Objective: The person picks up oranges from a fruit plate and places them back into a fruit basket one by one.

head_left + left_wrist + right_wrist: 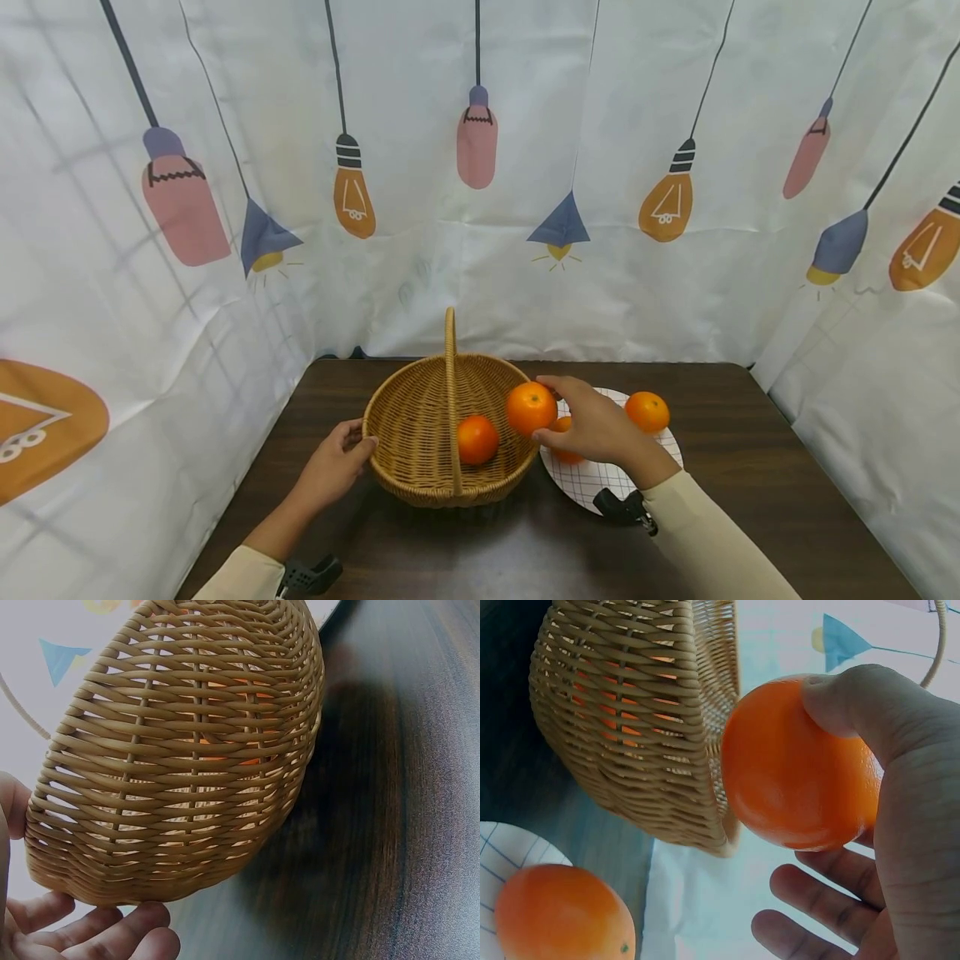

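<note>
A wicker basket [405,433] with a tall arched handle stands on the table, one orange [477,439] lying inside it. My left hand [333,467] grips the basket's left rim, thumb over the edge and fingers against the outer weave. In my right hand [600,423] an orange [799,769] is held between thumb and fingers, just at the basket's right rim. Under and beyond that hand, a white checked plate [588,487] bears an orange [647,412] on its right side and another, partly hidden orange [567,452] on its left.
The dark wood table [750,500] extends in front of the basket and to the right of the plate. A white curtain [420,275] printed with lamps and bulbs hangs close behind the table and along both sides. Small black devices [622,507] are strapped at both wrists.
</note>
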Tool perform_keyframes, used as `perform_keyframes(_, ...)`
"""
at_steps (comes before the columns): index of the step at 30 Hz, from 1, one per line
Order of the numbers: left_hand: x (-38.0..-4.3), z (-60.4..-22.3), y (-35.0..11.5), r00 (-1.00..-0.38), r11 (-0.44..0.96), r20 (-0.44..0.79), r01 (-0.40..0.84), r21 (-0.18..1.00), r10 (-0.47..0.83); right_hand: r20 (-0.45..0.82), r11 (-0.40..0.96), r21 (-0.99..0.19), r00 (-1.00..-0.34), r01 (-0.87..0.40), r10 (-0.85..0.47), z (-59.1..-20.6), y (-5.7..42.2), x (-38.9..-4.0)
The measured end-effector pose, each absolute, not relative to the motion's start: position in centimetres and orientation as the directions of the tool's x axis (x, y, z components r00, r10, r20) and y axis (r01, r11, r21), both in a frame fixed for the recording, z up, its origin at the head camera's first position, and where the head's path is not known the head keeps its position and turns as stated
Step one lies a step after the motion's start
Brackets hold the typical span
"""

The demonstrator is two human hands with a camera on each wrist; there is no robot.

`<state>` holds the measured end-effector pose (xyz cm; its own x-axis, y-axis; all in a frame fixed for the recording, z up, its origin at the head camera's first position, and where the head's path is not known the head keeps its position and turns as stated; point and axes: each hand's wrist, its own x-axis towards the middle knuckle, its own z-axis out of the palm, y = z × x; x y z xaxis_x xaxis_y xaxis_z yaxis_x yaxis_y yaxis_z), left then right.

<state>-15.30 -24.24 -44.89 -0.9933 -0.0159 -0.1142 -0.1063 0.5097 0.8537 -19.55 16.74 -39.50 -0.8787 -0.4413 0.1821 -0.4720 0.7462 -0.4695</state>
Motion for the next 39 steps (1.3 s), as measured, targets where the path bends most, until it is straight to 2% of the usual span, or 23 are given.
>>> perform_keyframes(39,-15.1,-44.6,-24.0,-0.995,0.516,-0.102,-0.093,0.851,-0.012,0.16,0.713,-0.485,-0.853,-0.507,-0.498,-40.9,15.5,-19.9)
